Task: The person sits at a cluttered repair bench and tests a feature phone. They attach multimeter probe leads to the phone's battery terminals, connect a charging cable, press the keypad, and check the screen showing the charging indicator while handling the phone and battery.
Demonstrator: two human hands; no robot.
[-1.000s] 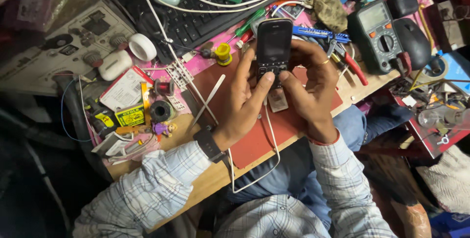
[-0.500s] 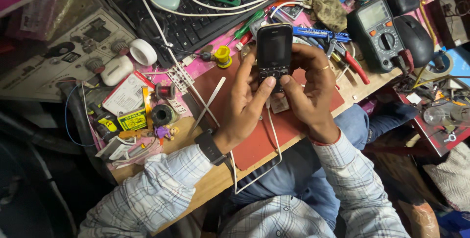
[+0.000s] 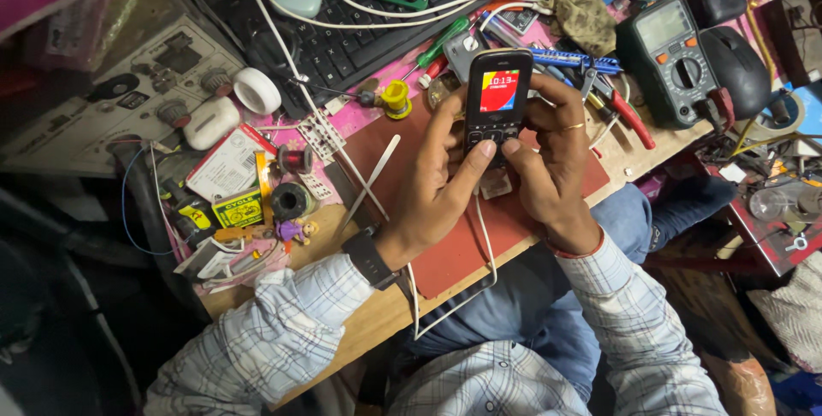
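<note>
- left hand (image 3: 432,181) and right hand (image 3: 548,155) both wrapped around a black keypad phone (image 3: 497,99), thumbs on the keys.
- phone held upright above the red work mat (image 3: 411,138), screen lit.
- green multimeter (image 3: 672,56) well apart to the right; black keyboard (image 3: 342,44) behind; white cable (image 3: 488,253) trails below the phone.

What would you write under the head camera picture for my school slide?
Both hands, left hand and right hand, hold a small black keypad phone with its screen lit above a red mat on a cluttered workbench.
</note>
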